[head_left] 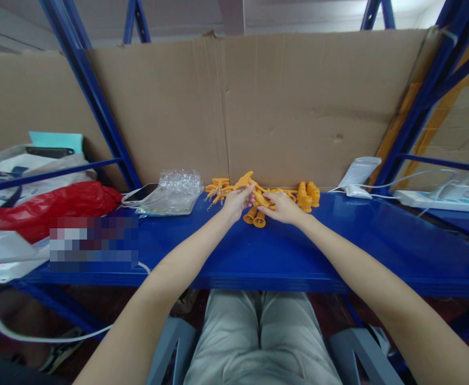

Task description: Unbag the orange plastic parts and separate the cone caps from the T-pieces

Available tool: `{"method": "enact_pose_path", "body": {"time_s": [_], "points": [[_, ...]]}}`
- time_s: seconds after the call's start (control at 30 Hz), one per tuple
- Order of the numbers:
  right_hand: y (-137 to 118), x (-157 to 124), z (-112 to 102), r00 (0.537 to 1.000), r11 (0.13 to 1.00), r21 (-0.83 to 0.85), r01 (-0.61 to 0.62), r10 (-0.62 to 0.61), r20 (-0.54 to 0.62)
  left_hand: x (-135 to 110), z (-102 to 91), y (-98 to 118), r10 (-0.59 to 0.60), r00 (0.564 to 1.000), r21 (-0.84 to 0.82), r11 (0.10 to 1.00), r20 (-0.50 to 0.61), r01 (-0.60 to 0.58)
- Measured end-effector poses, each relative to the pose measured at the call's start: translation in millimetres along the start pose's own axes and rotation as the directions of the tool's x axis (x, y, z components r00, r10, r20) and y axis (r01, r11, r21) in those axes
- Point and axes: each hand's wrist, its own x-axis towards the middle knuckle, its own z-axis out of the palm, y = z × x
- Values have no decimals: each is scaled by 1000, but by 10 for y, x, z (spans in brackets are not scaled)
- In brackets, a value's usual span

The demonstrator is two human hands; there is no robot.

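Observation:
My left hand (238, 201) is closed around an orange plastic piece (243, 180) whose flat end sticks up above the fingers. Close beside it, my right hand (283, 207) has thumb and fingers around another long orange plastic piece (261, 199); its exact shape is partly hidden. Below the hands, two orange bell-shaped cups (259, 220) lie with their round mouths facing me. Left of my left hand is a small heap of orange corkscrews (218, 185) with thin metal spirals. Several orange stepped plastic sleeves (307, 197) stand upright to the right of my right hand.
The blue shelf (226, 256) carries a clear plastic bag (174, 193), a phone (143, 193) and a red bag (53, 208) at left. At right are a white packet (359, 172), cables and a power strip (446, 200). A cardboard sheet (282, 107) closes the back.

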Motion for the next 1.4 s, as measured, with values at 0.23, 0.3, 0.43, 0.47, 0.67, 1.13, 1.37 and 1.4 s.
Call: {"method": "enact_pose_path", "body": {"time_s": [0.23, 0.3, 0.43, 0.47, 0.67, 1.13, 1.37, 1.4], "points": [[191, 60, 93, 968, 858, 463, -223, 253, -2, 105, -137, -68, -18, 1000, 423, 906, 23, 7], [242, 62, 73, 943, 813, 509, -282, 332, -7, 143, -184, -116, 156, 988, 613, 781, -13, -115], [313, 57, 27, 929, 814, 496, -301, 369, -42, 194, -263, -176, 475, 864, 798, 450, 166, -400], [320, 55, 16, 934, 820, 493, -290, 355, -41, 200, -278, -175, 503, 831, 805, 376, 239, -459], [307, 31, -61, 972, 853, 482, -198, 235, -16, 227, -356, -112, 513, 757, 828, 146, 404, -541], [236, 24, -211, 998, 998, -57, 41, -44, -50, 265, -350, -110, 515, 744, 841, 80, 425, -536], [198, 0, -318, 990, 939, -325, 108, -131, -49, 262, -314, -101, 505, 771, 844, 142, 388, -517], [201, -2, -326, 988, 936, -332, 118, -143, -53, 264, -316, -102, 510, 769, 842, 146, 387, -520]]}}
